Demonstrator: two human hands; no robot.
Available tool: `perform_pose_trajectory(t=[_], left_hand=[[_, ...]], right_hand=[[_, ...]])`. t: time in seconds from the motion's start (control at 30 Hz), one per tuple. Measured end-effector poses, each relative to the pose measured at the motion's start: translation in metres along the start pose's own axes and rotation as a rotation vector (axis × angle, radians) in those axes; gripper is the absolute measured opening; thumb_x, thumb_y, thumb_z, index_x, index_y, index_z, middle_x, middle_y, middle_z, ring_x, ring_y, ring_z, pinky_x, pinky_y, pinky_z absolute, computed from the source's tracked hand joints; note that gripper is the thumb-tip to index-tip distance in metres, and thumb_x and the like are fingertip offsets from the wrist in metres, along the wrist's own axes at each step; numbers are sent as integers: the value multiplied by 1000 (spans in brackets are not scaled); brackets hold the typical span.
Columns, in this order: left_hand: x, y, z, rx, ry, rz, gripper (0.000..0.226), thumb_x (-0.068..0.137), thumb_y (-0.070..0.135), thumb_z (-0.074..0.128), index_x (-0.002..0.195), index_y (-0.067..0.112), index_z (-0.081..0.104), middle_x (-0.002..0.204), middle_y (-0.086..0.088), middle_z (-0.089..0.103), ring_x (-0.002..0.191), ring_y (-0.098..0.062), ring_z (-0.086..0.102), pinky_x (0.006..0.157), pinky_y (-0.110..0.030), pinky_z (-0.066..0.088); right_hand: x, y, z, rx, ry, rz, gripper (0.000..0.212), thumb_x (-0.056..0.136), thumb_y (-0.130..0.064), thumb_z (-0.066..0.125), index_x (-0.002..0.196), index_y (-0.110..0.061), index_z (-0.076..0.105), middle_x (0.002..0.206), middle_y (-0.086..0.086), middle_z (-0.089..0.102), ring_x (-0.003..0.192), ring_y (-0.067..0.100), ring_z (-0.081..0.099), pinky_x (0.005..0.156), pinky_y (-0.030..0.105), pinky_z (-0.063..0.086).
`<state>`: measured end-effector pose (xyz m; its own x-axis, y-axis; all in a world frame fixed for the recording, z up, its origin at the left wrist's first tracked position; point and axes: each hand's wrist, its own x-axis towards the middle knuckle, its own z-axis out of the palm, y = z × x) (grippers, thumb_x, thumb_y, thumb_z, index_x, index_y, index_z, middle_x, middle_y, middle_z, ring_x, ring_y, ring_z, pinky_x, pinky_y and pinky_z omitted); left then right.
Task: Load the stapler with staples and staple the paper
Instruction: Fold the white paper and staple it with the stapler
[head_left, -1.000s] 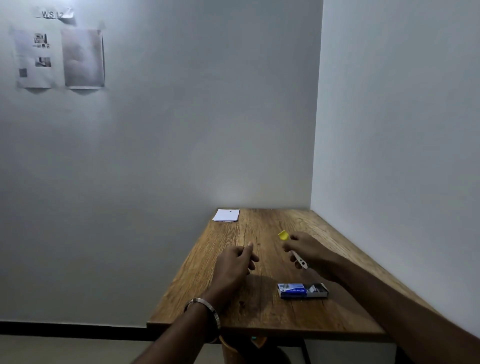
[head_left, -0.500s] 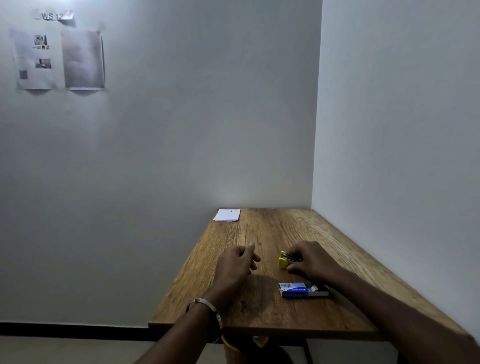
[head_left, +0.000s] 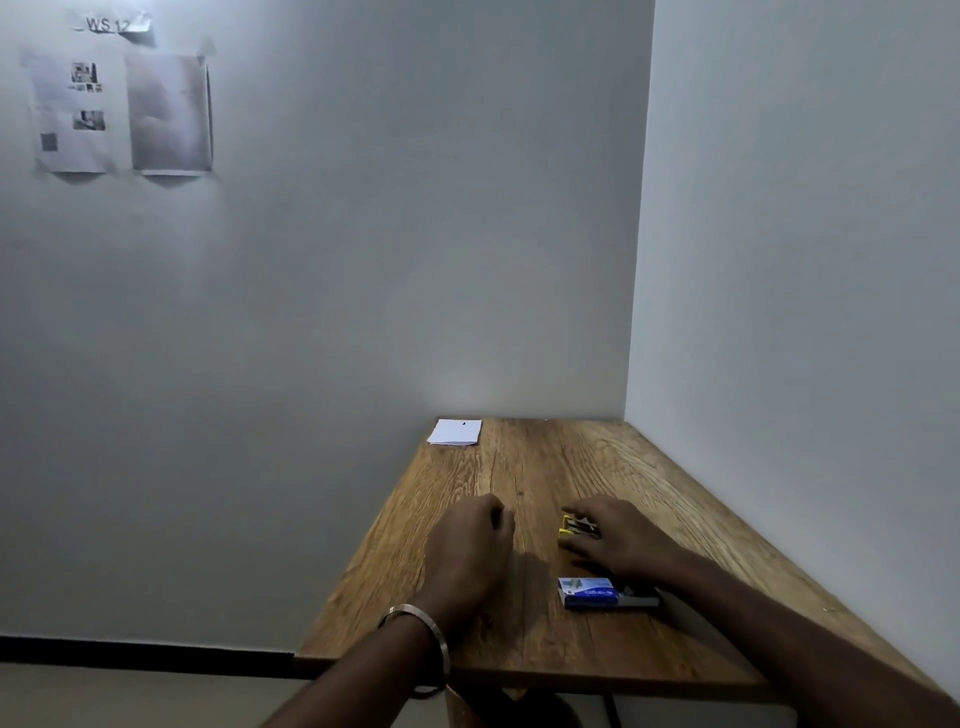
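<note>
Right hand (head_left: 618, 538) fingers spread, resting on yellow stapler (head_left: 574, 526) mid-table (head_left: 675, 499); left hand (head_left: 467, 545) curled, empty. Staple box (head_left: 592, 592) nearer; paper (head_left: 455, 432) far corner. Risk: stapler sliding under loose hold.

I see a wooden table (head_left: 545, 644) pushed into a corner of 2 pale grey walls (head_left: 363, 260), dimly lit, with 2 printed sheets (head_left: 122, 111) taped high, a dark skirting strip (head_left: 145, 656) below.
</note>
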<state>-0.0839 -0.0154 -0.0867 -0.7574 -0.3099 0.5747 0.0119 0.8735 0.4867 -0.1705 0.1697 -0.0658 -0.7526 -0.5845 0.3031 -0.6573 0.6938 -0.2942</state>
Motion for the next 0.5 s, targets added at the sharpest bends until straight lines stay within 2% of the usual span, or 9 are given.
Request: perform_pose_trajectory(t=[0.13, 0.27, 0.37, 0.5], left_hand=[[11, -11, 3, 222, -93, 162, 29, 94, 48, 49, 113, 27, 58, 115, 5, 58, 97, -10, 52, 80, -24, 47], [38, -32, 2, 373, -331, 190, 49, 92, 57, 46, 132, 29, 47, 140, -1, 47, 123, -20, 46, 101, -37, 38], [62, -49, 2, 418, -401, 156, 56, 91, 59, 45, 139, 30, 40, 148, -3, 41, 133, -24, 41, 110, -44, 31], [97, -74, 7, 472, -383, 150, 61, 91, 58, 47, 143, 30, 33, 150, -4, 39, 137, -25, 37, 111, -46, 29]], right_hand=[[11, -8, 4, -33, 10, -4, 57, 92, -52, 58, 141, -24, 49, 142, -1, 54, 125, 15, 52, 101, 31, 45], [34, -16, 7, -71, -49, -42, 59, 95, -51, 54, 146, -25, 42, 152, 0, 45, 136, 17, 44, 109, 36, 40], [57, -22, 10, -115, -81, -57, 61, 95, -50, 53, 148, -24, 39, 153, 1, 42, 138, 19, 41, 111, 37, 38], [94, -27, 21, -185, -89, -61, 64, 95, -51, 52, 151, -23, 34, 154, 3, 40, 137, 22, 41, 109, 39, 40]])
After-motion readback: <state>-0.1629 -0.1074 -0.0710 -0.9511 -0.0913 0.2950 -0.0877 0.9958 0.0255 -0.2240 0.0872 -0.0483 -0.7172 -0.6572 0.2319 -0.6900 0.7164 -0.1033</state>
